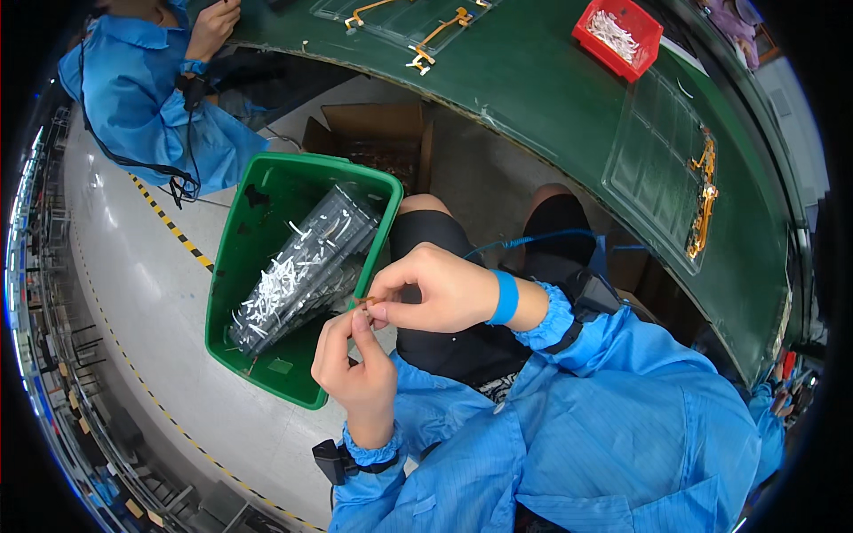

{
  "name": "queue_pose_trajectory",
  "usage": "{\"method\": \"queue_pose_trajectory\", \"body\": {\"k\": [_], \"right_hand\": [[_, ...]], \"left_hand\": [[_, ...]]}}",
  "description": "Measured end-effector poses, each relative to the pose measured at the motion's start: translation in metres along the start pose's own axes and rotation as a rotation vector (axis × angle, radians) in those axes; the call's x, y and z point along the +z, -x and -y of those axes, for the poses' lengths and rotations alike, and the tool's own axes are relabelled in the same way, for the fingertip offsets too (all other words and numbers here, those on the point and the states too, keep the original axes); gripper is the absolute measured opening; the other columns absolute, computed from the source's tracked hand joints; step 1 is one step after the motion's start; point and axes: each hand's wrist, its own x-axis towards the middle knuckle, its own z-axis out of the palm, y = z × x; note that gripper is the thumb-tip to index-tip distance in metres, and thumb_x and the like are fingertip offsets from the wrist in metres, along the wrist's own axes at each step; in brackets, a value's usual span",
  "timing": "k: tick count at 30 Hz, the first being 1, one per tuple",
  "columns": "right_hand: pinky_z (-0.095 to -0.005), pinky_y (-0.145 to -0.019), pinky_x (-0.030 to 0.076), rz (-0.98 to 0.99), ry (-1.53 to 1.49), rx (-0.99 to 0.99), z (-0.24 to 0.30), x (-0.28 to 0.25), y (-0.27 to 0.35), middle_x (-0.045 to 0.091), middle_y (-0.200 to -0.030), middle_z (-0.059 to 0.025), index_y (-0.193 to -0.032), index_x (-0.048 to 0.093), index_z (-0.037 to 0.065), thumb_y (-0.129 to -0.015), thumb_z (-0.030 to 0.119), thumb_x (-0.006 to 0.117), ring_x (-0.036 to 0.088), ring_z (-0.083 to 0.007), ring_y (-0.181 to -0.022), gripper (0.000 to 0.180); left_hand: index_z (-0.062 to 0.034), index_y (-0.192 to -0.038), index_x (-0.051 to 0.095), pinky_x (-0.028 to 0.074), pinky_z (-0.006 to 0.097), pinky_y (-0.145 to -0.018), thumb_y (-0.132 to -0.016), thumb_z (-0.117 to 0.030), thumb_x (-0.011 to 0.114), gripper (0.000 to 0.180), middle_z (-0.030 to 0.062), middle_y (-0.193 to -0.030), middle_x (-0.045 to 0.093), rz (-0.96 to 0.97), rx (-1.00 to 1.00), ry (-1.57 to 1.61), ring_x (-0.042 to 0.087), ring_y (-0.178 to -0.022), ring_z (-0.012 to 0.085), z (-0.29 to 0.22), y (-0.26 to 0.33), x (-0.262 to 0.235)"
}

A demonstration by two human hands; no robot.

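A small orange-brown flexible strip (369, 301) is held over the right rim of the deep green plastic bin (311, 161), between the bare fingertips of both hands. The right hand (442, 284), with a blue wristband, pinches it from above; the left hand (357, 371) pinches from below, the two meeting at the piece. Work on it seems unfinished, since both hands are on it (its fine detail is too small to read).

Inside the bin, many thin white slivers (283, 282) lie on a dark plastic tray (336, 233), suggesting repeated handling already done. Beyond, on the green bench top (533, 102), more orange strips (705, 200) lie along a clear plastic tray (649, 147); whether these are finished or waiting, I cannot tell. A red plastic box (603, 61) holds white pieces (613, 34).
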Motion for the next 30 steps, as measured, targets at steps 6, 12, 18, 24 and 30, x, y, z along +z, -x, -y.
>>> {"method": "queue_pose_trajectory", "body": {"k": [6, 12, 18, 24, 30], "right_hand": [[-0.0275, -0.069, 0.052, 0.017, -0.036, 0.013, -0.001, -0.001, 0.002, 0.069, -0.078, -0.0105, -0.092, 0.068, -0.004, -0.088, 0.011, 0.064, 0.065, -0.0147, -0.071, 0.016], [-0.0286, -0.072, 0.053, -0.009, -0.025, 0.076, -0.002, 0.003, 0.002, 0.071, -0.081, -0.0116, -0.094, 0.068, -0.003, -0.088, 0.009, 0.063, 0.068, -0.0170, -0.076, 0.015], [-0.0326, -0.058, 0.049, -0.129, 0.050, -0.090, 0.000, 0.006, 0.005, 0.066, -0.071, -0.0169, -0.086, 0.067, -0.003, -0.084, 0.010, 0.063, 0.064, -0.0257, -0.061, 0.014], [-0.0362, -0.067, 0.053, -0.124, 0.263, -0.168, 0.004, 0.005, 0.008, 0.067, -0.080, -0.0161, -0.092, 0.065, -0.002, -0.085, 0.007, 0.061, 0.066, -0.0328, -0.072, 0.012], [-0.0395, -0.066, 0.052, -0.079, 0.644, -0.337, -0.002, 0.004, 0.012, 0.064, -0.075, -0.0143, -0.085, 0.063, 0.000, -0.083, 0.007, 0.062, 0.063, -0.0327, -0.071, 0.008]], "left_hand": [[0.0054, -0.084, 0.065, 0.047, 0.028, -0.060, -0.088, 0.003, 0.058, 0.009, 0.0134, -0.078, 0.068, -0.005, 0.011, -0.002, 0.065, -0.067, 0.0213, 0.003, 0.003, 0.001], [0.0055, -0.086, 0.066, 0.046, 0.025, -0.058, -0.089, 0.002, 0.058, 0.009, 0.0132, -0.079, 0.068, -0.006, -0.085, 0.072, 0.064, -0.068, 0.0185, 0.007, 0.003, 0.001], [0.0069, -0.092, 0.066, 0.051, 0.022, -0.062, -0.092, -0.005, 0.061, 0.013, 0.0086, -0.085, 0.068, -0.095, -0.120, 0.199, 0.064, -0.073, 0.0097, 0.012, 0.003, 0.007], [0.0092, -0.096, 0.066, 0.057, 0.034, -0.065, -0.081, 0.007, 0.064, 0.015, 0.0206, -0.091, 0.069, -0.020, 0.470, -0.360, 0.070, -0.078, 0.0322, 0.012, -0.005, 0.003], [0.0057, -0.088, 0.067, 0.055, 0.032, -0.059, -0.076, 0.007, 0.066, 0.012, 0.0175, -0.081, 0.069, 0.059, 0.439, -0.371, 0.069, -0.068, 0.0297, 0.005, -0.010, -0.003]]}}
